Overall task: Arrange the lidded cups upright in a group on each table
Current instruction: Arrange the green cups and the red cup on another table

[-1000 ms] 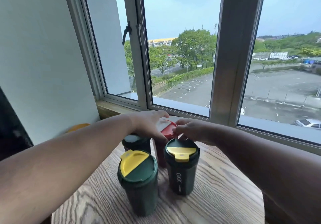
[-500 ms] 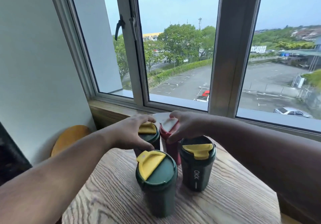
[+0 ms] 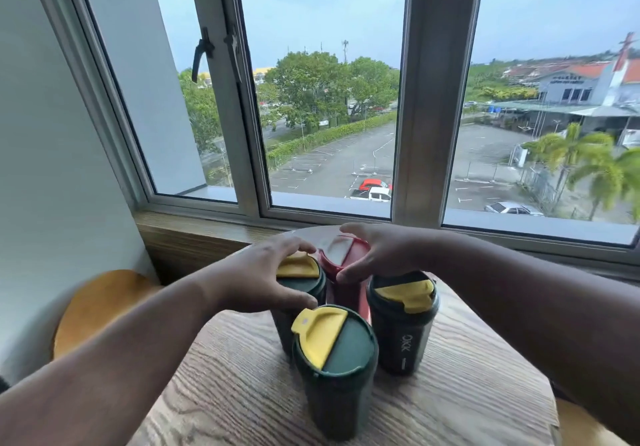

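Round wooden table (image 3: 467, 407) beside a window. Four lidded cups upright, clustered close: near green cup (image 3: 334, 369), right green cup (image 3: 403, 324), left green cup (image 3: 300, 284), red cup (image 3: 346, 272) behind. Left hand (image 3: 263, 281) curled over the left green cup's lid; right hand (image 3: 381, 255) arched round the red cup's lid. Grouping probably nearly finished; next, likely a final nudge together, then release. Readable: "OKK" on the right green cup.
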Demonstrator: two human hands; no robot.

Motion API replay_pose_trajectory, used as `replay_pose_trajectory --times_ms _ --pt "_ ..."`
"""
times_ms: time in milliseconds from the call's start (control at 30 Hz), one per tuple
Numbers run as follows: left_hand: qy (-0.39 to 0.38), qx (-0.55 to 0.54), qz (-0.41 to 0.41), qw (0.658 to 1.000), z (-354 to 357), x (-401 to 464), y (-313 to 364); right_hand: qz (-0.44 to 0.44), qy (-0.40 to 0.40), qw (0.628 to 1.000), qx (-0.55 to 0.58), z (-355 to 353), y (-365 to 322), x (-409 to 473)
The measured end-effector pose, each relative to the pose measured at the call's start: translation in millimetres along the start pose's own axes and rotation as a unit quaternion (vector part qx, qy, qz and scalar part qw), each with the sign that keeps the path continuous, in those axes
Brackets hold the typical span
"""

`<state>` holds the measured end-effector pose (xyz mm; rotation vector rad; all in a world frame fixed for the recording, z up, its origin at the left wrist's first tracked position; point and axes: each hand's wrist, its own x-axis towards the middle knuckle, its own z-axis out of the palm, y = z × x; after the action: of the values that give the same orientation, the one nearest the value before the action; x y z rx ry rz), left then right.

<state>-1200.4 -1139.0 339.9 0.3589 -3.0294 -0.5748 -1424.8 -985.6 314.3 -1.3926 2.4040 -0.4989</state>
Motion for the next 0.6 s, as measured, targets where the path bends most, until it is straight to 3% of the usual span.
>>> replay_pose_trajectory --times_ms 67,200,367,600 --pt "0.026 -0.009 -0.005 1.0 -1 -6 2 -0.001 0.019 0.999 0.035 -8 -24 -27" --pt "0.174 0.013 0.064 0.983 6 -35 16 -0.024 0.079 0.992 0.095 -14 -25 -70" --pt "0.164 0.081 0.129 0.975 28 -69 46 -0.03 0.105 0.975 0.195 2 1 -108" --pt "0.167 0.148 0.043 0.974 60 -77 62 -0.077 0.052 0.985 0.148 24 18 -116"
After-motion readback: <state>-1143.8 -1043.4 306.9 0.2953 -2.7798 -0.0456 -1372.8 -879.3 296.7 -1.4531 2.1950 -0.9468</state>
